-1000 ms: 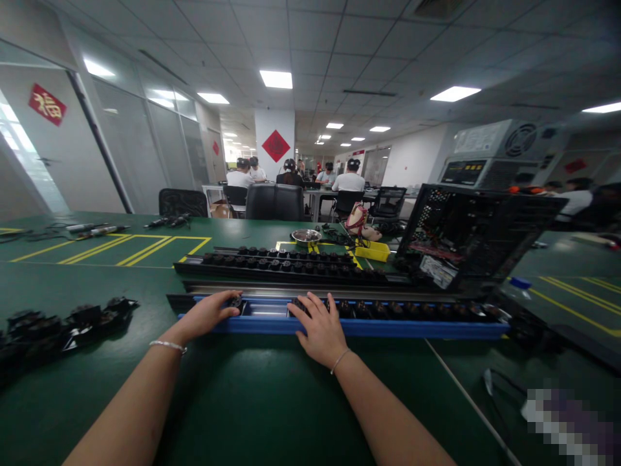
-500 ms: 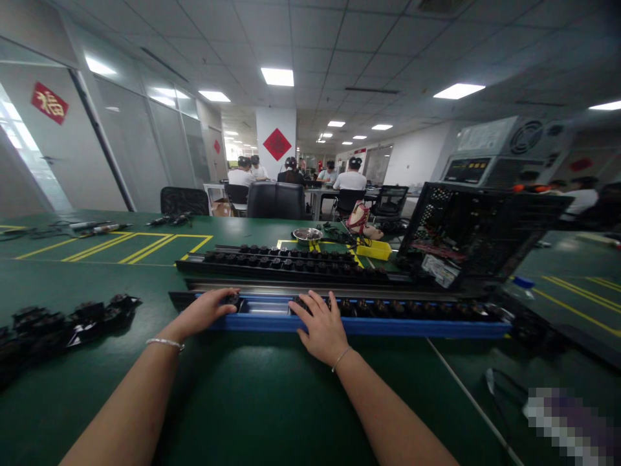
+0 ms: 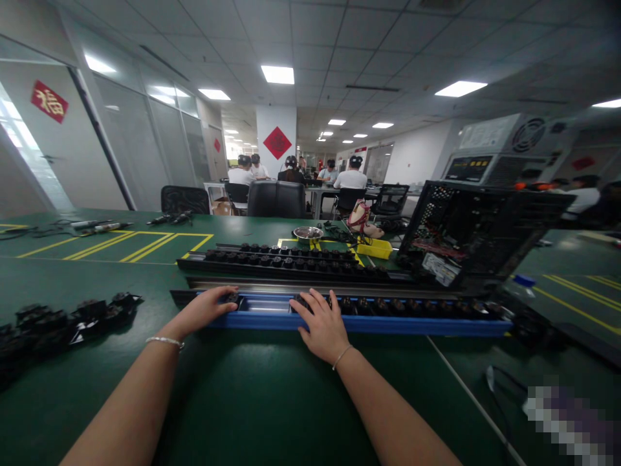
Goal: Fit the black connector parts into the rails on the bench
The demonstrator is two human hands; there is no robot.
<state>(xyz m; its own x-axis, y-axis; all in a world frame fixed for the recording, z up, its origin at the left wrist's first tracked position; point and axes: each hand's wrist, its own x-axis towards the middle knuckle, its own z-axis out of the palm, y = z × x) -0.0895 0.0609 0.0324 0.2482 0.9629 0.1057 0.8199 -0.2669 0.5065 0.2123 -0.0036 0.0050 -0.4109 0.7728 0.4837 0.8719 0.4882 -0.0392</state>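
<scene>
A long blue rail [image 3: 412, 327] lies across the green table in front of me, holding a row of black socket modules [image 3: 383, 305]. At its left part, my left hand [image 3: 213, 307] closes thumb and fingers round a single black socket module [image 3: 233, 299], partly hidden by the fingers. My right hand [image 3: 322, 323] lies over the left end of the row, fingers spread and touching the modules there, with the thumb against the rail's near side. Between my two hands the bare silvery channel [image 3: 264, 307] of the rail shows.
Behind the rail lie more black strips [image 3: 286, 264] with modules. A pile of black modules [image 3: 72, 323] sits on the left. Farther back are a metal bowl [image 3: 307, 233], a yellow tray [image 3: 374, 248] and an open computer case [image 3: 478, 236]. Several people sit at distant desks.
</scene>
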